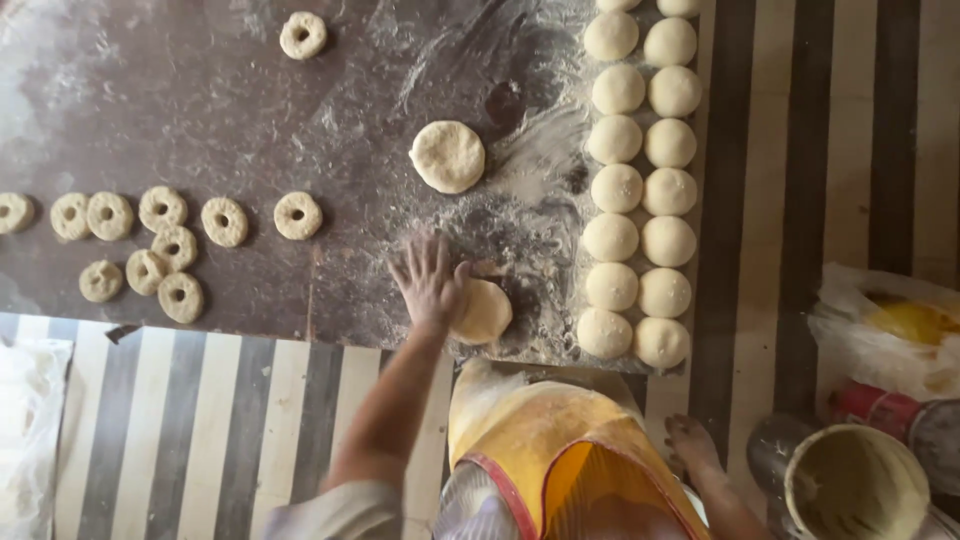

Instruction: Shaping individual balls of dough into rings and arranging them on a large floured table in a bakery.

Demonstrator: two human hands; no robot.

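Observation:
My left hand (430, 280) lies flat with fingers spread on the floured dark board (200, 110), its thumb side and palm edge touching a flattened dough disc (488, 314) near the board's front edge. A second, thicker dough round (447, 156) rests further back. Two columns of dough balls (640, 190) line the board's right side. Ring-shaped dough pieces (165, 245) are spread along the left, and one ring (303, 35) lies alone at the back. My right hand is out of sight.
The board sits on a striped mat (770, 200). My yellow apron (560, 450) and a bare foot (690, 440) show below. At the right stand a pale bucket (850, 485), a red can (868, 405) and a plastic bag (890, 335). White cloth (30, 420) lies at the left.

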